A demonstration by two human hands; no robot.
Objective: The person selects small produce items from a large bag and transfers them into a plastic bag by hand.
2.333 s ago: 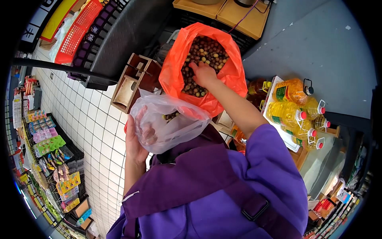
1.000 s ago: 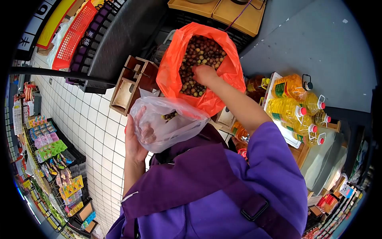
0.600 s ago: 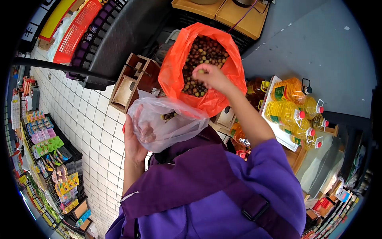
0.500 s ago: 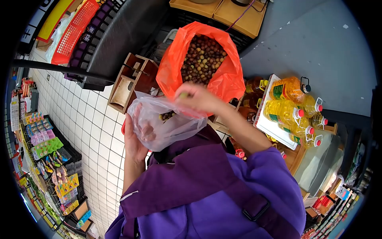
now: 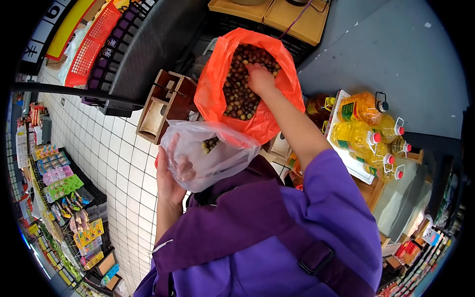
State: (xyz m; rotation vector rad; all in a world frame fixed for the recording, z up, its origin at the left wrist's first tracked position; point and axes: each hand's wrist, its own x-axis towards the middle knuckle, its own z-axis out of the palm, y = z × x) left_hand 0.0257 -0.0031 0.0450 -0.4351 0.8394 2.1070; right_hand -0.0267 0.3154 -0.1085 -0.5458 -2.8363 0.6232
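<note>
A red plastic bag (image 5: 208, 81) stands wide open in front of me, full of small round brown and green fruits (image 5: 240, 101) that look like fresh jujubes. My right hand (image 5: 260, 79) reaches into it, curled fingertips down among the fruits; whatever they pinch is hidden. Nearer my body, my left hand (image 5: 170, 173) holds a clear plastic bag (image 5: 217, 166), its fingers showing through the film. Several of the same fruits (image 5: 210, 144) lie in the clear bag, whose mouth is beside the red bag's near edge.
Bottles of yellow cooking oil (image 5: 354, 136) stand on a white tray to the right. A wooden box (image 5: 166, 106) sits left of the red bag. Goods hang on a display rack (image 5: 69, 198) at far left over white floor tiles (image 5: 126, 173). A grey panel (image 5: 391, 64) rises at right.
My right hand has moved from above the clear bag, with a greenish fruit at its fingers, forward into the fruits in the red bag. The left hand still holds the clear bag.
</note>
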